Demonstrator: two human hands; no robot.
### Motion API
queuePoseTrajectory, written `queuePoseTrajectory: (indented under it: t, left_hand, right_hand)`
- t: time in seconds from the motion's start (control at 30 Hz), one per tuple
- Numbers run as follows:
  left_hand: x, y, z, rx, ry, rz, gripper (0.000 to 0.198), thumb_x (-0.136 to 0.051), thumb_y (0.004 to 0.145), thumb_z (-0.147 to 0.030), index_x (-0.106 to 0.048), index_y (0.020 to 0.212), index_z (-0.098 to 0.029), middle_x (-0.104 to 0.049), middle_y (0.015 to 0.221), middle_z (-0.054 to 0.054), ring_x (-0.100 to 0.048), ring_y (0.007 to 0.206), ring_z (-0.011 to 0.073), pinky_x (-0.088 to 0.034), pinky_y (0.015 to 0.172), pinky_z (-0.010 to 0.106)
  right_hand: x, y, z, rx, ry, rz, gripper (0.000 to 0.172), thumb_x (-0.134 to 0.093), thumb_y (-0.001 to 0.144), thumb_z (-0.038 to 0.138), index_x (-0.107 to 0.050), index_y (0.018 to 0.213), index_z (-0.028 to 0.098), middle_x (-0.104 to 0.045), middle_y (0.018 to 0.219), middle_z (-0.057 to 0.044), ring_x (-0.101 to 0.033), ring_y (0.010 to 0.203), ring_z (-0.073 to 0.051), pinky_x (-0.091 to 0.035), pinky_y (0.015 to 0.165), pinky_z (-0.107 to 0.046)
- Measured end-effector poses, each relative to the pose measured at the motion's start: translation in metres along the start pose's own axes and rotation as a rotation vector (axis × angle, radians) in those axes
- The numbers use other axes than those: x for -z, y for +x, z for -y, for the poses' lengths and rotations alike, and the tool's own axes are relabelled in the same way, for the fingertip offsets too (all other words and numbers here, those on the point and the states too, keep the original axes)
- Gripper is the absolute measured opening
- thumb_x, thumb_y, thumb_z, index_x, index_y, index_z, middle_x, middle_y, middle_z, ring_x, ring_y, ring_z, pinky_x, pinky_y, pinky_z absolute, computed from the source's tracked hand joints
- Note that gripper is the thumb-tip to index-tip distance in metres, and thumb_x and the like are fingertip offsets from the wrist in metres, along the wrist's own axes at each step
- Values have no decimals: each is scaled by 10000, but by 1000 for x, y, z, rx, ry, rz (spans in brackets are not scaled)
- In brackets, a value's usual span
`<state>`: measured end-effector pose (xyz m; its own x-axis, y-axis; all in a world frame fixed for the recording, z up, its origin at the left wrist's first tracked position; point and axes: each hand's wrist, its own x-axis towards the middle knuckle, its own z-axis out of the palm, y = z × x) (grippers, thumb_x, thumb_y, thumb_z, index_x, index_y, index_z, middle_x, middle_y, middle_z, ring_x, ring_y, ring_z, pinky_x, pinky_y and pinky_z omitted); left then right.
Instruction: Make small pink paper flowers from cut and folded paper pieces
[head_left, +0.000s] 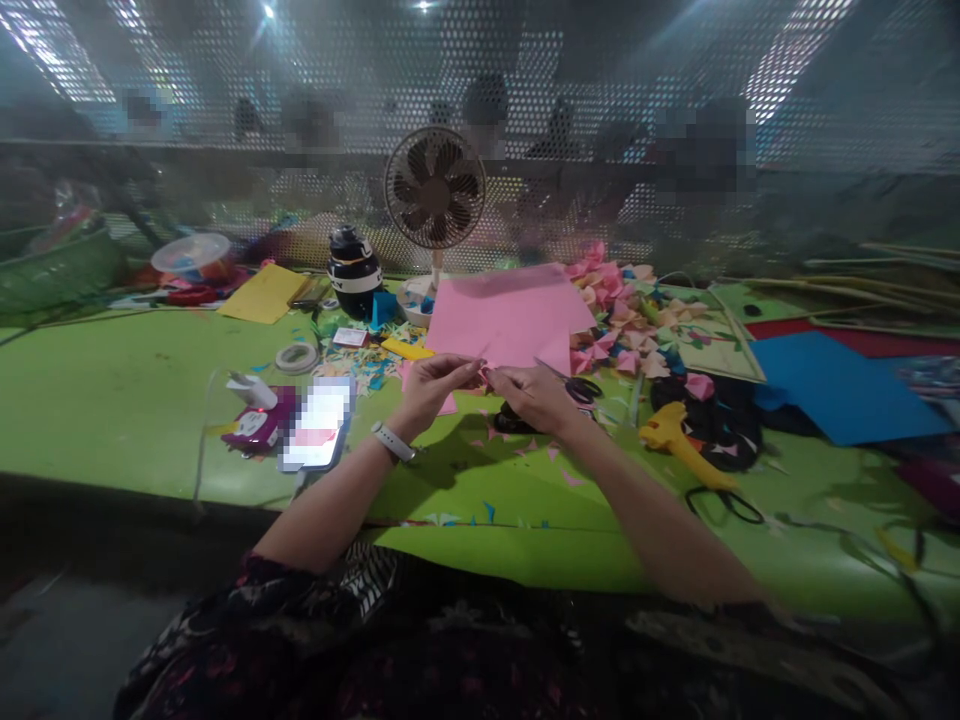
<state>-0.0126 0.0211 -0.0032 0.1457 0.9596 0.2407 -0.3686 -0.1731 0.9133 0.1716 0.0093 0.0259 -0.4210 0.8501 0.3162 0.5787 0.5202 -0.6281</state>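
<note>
My left hand point(439, 388) and my right hand point(531, 394) meet above the green table, fingertips pinched close together. Between them is a small piece of pink paper point(484, 372), mostly covered by the fingers. A thin pointed thing stands out above the right hand; I cannot tell whether it is held or lies behind. Large pink paper sheets point(502, 315) lie just beyond both hands. Beside the right hand are black-handled scissors point(583, 390). Small pink paper scraps point(553, 453) are scattered below the hands.
Left stand a lit phone point(319, 425), a purple box point(259, 425) and a tape roll point(296, 357). Farther back are a black jar point(355, 275) and a fan point(435, 188). Right lie folded paper flowers point(622, 320), a yellow glue gun point(682, 440) and blue sheets point(847, 385).
</note>
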Motion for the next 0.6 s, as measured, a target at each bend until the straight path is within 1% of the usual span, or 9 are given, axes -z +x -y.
queuePoseTrajectory:
  t: [0.07,0.13,0.23,0.27,0.3,0.4,0.47,0.6]
  left_hand:
    - [1,0,2,-2,-17,0,343,-905,597,-458,-789,763,-180,-746,675,32,-680,588,112,-583,660,254]
    - [1,1,3,-14,-22,-28,340,-906,593,-461,-776,723,-175,-732,648,24,-670,573,108,-577,647,250]
    - [1,1,3,-48,-20,-101,340,-903,601,-464,-746,661,-168,-709,612,14,-663,566,105,-569,639,241]
    - [0,1,3,-57,-23,-120,337,-902,606,-459,-739,650,-167,-704,606,11,-662,567,101,-565,634,233]
    - [0,1,3,-64,-28,-132,330,-903,609,-451,-738,646,-167,-701,604,9,-660,567,97,-561,629,226]
    - [-2,2,1,-78,-51,-121,304,-916,594,-419,-758,688,-177,-725,663,11,-663,586,93,-561,633,224]
    - [-2,2,1,-86,-63,-103,304,-921,585,-410,-773,727,-185,-744,713,15,-672,610,98,-568,656,235]
    - [-1,3,4,-95,-62,-87,296,-904,617,-426,-782,748,-190,-746,713,20,-689,647,112,-574,707,257]
  right_hand:
    - [0,0,0,-3,39,15,491,-390,960,517,-647,729,169,-672,683,-44,-578,621,-159,-387,598,-271]
    - [-3,0,0,12,47,-6,464,-408,964,503,-669,769,172,-706,740,-56,-617,669,-178,-423,624,-278]
    - [-10,0,-1,90,16,-147,320,-511,947,446,-694,981,186,-752,985,-90,-669,842,-212,-481,751,-305]
    - [-13,1,-1,120,5,-200,294,-541,941,430,-685,1031,190,-746,1041,-99,-671,886,-220,-487,786,-314]
    - [-16,1,-2,147,-2,-240,279,-554,942,421,-678,1044,192,-742,1053,-105,-671,902,-222,-489,800,-318]
    - [-19,1,-2,187,30,-270,265,-513,982,414,-665,975,198,-734,962,-91,-668,870,-209,-492,784,-308]
    - [-17,2,-2,182,57,-257,280,-488,998,423,-656,953,203,-726,921,-76,-662,835,-196,-491,767,-299]
    - [-13,2,-2,151,92,-197,309,-483,999,454,-653,960,199,-703,845,-50,-638,747,-176,-474,706,-284]
